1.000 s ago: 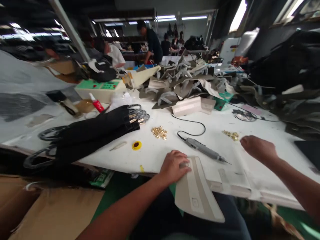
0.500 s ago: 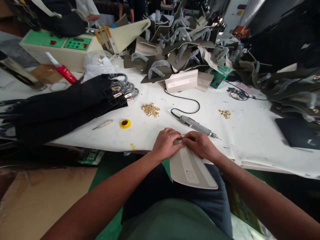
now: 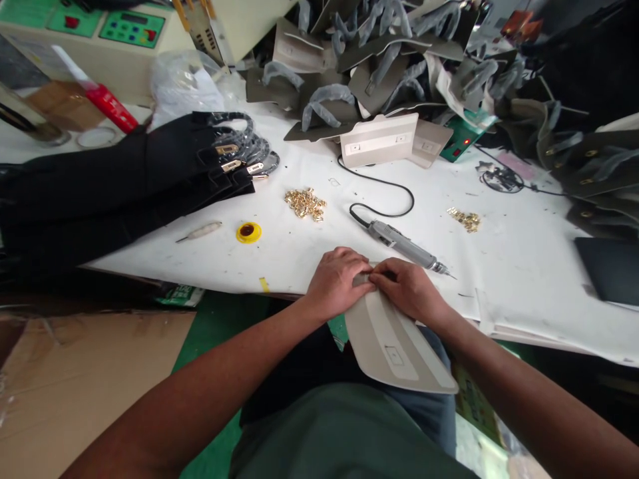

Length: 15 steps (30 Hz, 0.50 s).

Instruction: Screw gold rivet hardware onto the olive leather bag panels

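Observation:
A beige bag panel (image 3: 399, 346) with a rounded lower end hangs over the table edge towards my lap. A small marked rectangle shows on its pale strip. My left hand (image 3: 342, 283) grips the panel's upper end, thumb on top. Close against it, my right hand (image 3: 407, 286) has its fingertips pinched together at the same spot; whatever is between them is hidden. Just beyond my hands lies a grey electric screwdriver (image 3: 404, 245) with its cord. A pile of small gold metal fittings (image 3: 305, 203) and a yellow tape roll (image 3: 248, 232) are further left.
Black bag pieces with wrapped handles (image 3: 150, 166) cover the left of the table (image 3: 319, 266). Grey panels with plastic-wrapped handles (image 3: 327, 100) are heaped at the back. A white-handled awl (image 3: 200, 231), more gold pieces (image 3: 465, 219) and a green power box (image 3: 462, 136) lie around.
The view has tilted down and shifted, so the table items appear displaced. My hands stay together at the panel's upper end, with little visible change in their hold.

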### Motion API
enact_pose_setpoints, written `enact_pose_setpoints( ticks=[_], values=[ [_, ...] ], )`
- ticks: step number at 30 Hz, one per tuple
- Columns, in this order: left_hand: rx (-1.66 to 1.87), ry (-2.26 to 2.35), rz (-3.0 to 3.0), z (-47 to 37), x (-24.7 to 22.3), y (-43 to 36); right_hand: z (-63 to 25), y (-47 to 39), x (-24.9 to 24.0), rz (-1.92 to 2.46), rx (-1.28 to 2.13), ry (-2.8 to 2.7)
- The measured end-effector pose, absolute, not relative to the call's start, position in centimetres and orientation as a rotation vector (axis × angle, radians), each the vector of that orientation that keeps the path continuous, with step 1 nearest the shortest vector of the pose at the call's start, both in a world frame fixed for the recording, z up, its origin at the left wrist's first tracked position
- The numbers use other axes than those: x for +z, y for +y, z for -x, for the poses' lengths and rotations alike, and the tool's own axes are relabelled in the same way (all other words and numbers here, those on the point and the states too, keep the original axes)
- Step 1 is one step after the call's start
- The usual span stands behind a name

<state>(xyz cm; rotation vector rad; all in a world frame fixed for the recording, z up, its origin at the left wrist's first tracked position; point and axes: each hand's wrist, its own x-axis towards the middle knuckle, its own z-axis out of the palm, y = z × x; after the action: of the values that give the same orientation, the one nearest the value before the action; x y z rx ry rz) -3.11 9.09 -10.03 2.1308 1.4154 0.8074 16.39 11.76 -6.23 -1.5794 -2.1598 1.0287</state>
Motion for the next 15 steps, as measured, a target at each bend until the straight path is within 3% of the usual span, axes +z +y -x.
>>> enact_pose_setpoints(
  ticks=[7, 15],
  values=[
    [0.807, 1.4, -2.112, 3.2, -10.1, 9.3, -16.1, 12.4, -5.8, 1.694, 1.139, -2.104],
    [0.83, 1.404, -2.12, 3.1, -10.4, 9.4, -17.7, 12.3, -5.4, 1.479, 1.14, -2.152]
  ],
)
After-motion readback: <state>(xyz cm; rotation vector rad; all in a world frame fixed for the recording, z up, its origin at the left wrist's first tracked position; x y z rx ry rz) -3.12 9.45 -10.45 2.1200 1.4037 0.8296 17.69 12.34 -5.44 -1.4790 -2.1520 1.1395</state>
